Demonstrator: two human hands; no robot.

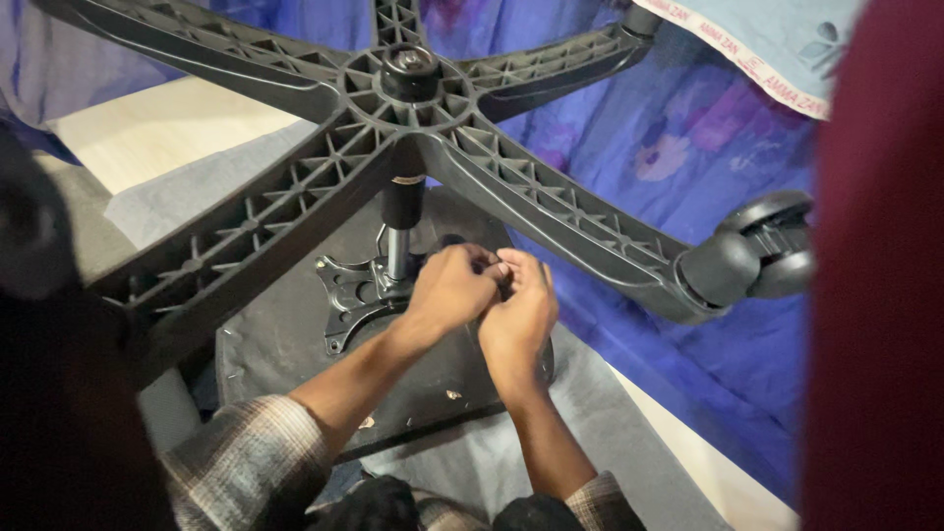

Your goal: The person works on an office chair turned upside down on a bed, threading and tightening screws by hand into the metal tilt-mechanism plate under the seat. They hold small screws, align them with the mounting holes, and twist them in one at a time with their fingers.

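Your left hand (pixel 447 290) and right hand (pixel 521 300) meet, fingers pinched on something small and hidden, just right of the upright gas cylinder (pixel 398 221) on the overturned seat underside (pixel 285 334). Left sits nearer the cylinder.

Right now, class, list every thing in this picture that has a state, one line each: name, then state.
Black five-armed plastic chair base: upturned, ribbed underside showing.
Black twin-wheel caster: fitted on an arm's end.
Metal gas-lift column: upright, joining base and seat plate.
Left hand: fingers curled, beside the column.
Right hand: fingers curled, touching the left hand.
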